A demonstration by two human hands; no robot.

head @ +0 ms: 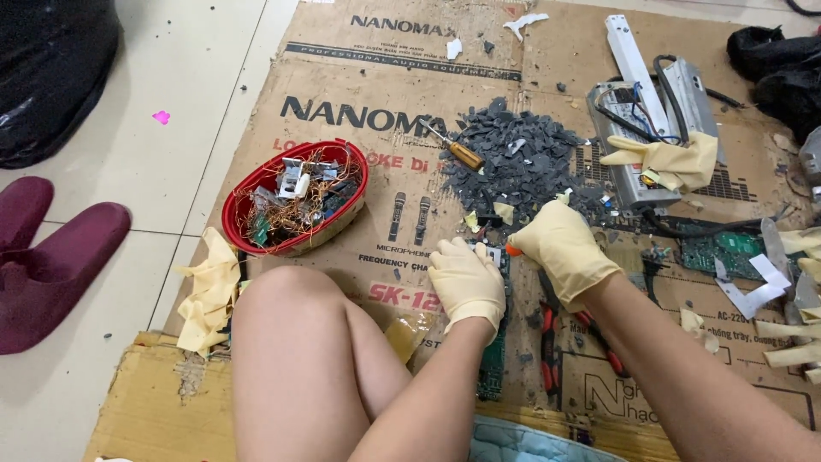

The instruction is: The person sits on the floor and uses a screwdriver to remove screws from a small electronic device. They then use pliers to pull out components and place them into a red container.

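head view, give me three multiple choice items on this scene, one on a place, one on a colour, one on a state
1. Where does the screwdriver lie?
A. in the basket
B. on the grey chip pile
C. on the tiles

2. What colour is the basket of wires?
A. red
B. blue
C. green

3. What is the right hand doing?
A. lying open
B. closed on an orange-handled tool
C. inside the basket

Answers: 1 B, it rests at the pile's left edge; 2 A, its rim is red; 3 B, an orange tip pokes from the gloved fist, beside the left hand.
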